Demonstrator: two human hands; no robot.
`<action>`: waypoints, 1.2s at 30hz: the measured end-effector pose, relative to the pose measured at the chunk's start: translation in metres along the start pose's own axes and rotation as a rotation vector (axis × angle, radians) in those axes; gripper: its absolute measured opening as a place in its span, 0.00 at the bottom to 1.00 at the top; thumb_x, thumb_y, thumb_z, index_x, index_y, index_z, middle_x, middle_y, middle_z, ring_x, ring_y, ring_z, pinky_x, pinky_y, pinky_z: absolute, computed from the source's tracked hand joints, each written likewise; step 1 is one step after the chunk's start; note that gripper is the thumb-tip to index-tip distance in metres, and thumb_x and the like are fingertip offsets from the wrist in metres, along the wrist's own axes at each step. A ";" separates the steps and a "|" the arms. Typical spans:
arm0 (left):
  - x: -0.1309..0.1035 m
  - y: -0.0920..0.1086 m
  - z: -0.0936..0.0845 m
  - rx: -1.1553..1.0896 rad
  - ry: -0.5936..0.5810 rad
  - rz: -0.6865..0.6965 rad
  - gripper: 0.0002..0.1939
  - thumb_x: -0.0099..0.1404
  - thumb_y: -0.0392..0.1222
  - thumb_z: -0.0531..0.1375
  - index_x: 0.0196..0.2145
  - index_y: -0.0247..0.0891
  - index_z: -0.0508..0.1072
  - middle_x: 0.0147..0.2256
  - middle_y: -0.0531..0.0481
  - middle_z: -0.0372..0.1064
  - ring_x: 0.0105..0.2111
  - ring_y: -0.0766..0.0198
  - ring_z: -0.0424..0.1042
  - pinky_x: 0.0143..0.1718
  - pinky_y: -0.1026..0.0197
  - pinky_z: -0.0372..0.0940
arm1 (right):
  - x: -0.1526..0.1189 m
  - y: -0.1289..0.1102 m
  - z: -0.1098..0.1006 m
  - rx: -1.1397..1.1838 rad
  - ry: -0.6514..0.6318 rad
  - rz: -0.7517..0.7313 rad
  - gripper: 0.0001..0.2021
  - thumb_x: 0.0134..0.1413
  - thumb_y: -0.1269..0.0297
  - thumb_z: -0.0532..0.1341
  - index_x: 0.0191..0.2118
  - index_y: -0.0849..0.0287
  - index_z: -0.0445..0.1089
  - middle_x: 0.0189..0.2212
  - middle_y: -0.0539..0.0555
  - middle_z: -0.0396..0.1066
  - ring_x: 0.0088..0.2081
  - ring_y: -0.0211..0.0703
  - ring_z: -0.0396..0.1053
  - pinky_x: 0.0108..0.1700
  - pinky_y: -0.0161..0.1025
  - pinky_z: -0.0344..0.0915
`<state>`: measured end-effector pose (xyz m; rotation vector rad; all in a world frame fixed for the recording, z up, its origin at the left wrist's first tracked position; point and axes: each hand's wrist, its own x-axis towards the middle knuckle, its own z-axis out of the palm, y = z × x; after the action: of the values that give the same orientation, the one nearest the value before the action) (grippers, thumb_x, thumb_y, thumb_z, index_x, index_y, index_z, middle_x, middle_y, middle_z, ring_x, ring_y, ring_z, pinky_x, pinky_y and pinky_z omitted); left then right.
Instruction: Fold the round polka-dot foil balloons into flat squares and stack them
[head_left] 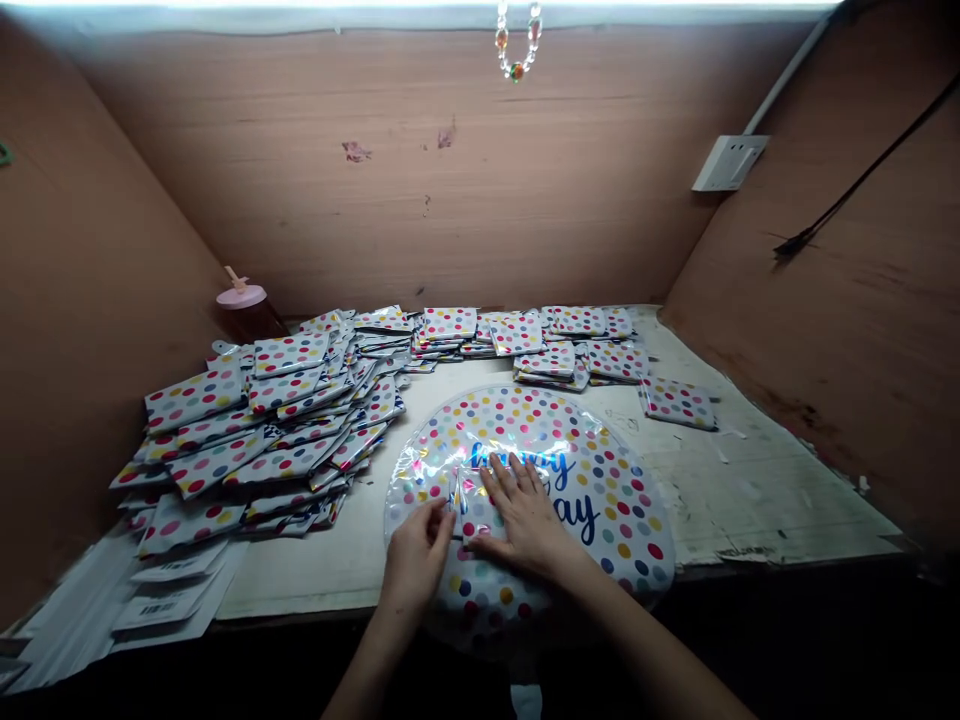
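A round foil balloon (630, 500) with coloured dots and blue lettering lies flat on the table, its lower edge hanging over the front. On top of it lies a small folded dotted foil balloon (474, 490). My right hand (525, 515) rests flat on this folded piece with its fingers spread, hiding part of the lettering. At the left edge of the same piece, my left hand (420, 550) has thumb and fingers pinched together on what looks like its rim. The fingertips partly hide that edge.
Many folded dotted foil balloons (217, 465) are heaped at the left, with more stacks (450, 325) along the back. A single folded one (679, 402) lies at the right. White barcoded cards (161, 605) sit front left. A pink-lidded cup (244, 300) stands behind the heap.
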<state>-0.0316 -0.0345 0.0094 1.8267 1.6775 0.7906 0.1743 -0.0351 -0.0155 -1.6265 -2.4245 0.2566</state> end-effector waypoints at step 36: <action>0.003 -0.001 0.041 0.625 -0.194 0.580 0.31 0.66 0.41 0.49 0.65 0.33 0.50 0.65 0.42 0.46 0.65 0.53 0.46 0.63 0.45 0.45 | -0.025 -0.006 -0.013 0.081 -0.065 -0.093 0.53 0.41 0.36 0.62 0.68 0.48 0.36 0.69 0.55 0.22 0.67 0.66 0.26 0.64 0.62 0.38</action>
<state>-0.0022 -0.0309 -0.0196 2.7909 1.3603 0.2749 0.1817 -0.0597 -0.0037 -1.4899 -2.4949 0.3925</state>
